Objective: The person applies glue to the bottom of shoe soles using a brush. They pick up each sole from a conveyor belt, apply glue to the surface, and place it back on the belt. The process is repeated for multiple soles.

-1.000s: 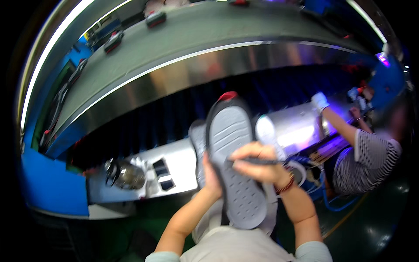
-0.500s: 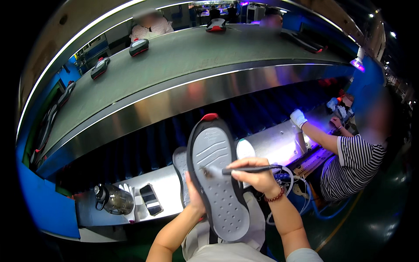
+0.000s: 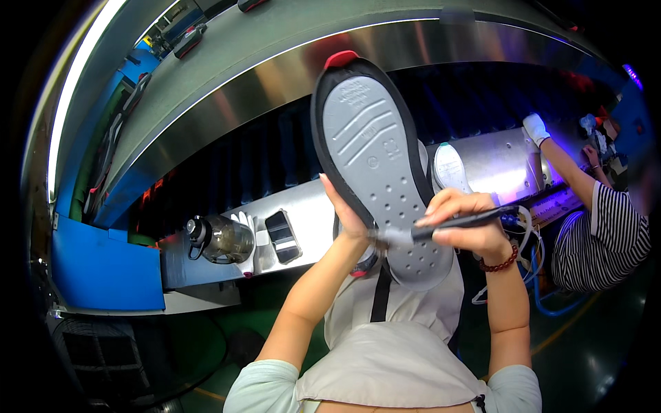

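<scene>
A shoe sole (image 3: 365, 155) is held up in front of me, its perforated grey bottom facing me and a black rim around it. A red tip tops its far end. My left hand (image 3: 346, 215) is closed round its left edge; the fingers behind it are mostly hidden. Between the thumb and fingers of my right hand (image 3: 471, 221) is a black-handled brush (image 3: 454, 223). Its blurred bristles lie over the lower left of the sole, close to my left hand. Behind the held piece, a second sole (image 3: 368, 261) shows in part on the metal shelf.
Left on the metal shelf (image 3: 182, 265) are a dark bottle (image 3: 231, 239), white gloves (image 3: 249, 227) and a phone (image 3: 283, 236). Another pale sole (image 3: 449, 165) lies right of the held one. A conveyor (image 3: 303, 27) runs beyond. A striped-shirted co-worker (image 3: 616, 224) sits at right, near white tubing (image 3: 533, 244).
The brush has moved from the sole's upper middle down to its lower left edge. My head view has tilted down and shifted left. My left hand still holds the sole.
</scene>
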Motion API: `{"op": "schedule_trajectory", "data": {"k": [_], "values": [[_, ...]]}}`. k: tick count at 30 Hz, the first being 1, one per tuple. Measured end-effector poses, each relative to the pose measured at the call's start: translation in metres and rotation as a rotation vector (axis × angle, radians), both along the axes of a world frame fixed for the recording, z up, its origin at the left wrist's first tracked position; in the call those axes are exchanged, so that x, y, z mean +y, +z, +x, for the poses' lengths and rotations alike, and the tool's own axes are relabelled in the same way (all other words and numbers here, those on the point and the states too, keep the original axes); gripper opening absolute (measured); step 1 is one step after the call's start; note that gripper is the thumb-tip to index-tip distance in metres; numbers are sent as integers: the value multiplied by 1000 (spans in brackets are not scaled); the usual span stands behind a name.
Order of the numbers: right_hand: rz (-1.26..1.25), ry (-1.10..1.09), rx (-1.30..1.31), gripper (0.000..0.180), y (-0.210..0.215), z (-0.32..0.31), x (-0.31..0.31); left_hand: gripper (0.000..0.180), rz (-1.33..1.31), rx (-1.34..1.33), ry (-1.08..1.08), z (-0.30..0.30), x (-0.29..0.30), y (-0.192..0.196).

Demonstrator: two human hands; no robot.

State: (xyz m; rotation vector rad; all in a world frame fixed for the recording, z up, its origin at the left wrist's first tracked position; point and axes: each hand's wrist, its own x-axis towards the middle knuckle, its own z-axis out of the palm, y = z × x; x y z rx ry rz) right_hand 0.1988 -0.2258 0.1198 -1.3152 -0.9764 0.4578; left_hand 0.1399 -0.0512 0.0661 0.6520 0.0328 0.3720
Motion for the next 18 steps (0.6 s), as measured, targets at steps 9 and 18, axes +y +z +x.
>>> {"op": "schedule_trajectory", "data": {"k": [9, 18], "values": [[-14, 23, 143, 22, -2, -1, -6, 94, -12, -113, 121, 21, 20, -5], [-27, -109, -51, 21, -4, 2, -6, 93, -33, -306, 13, 26, 20, 32]]}}
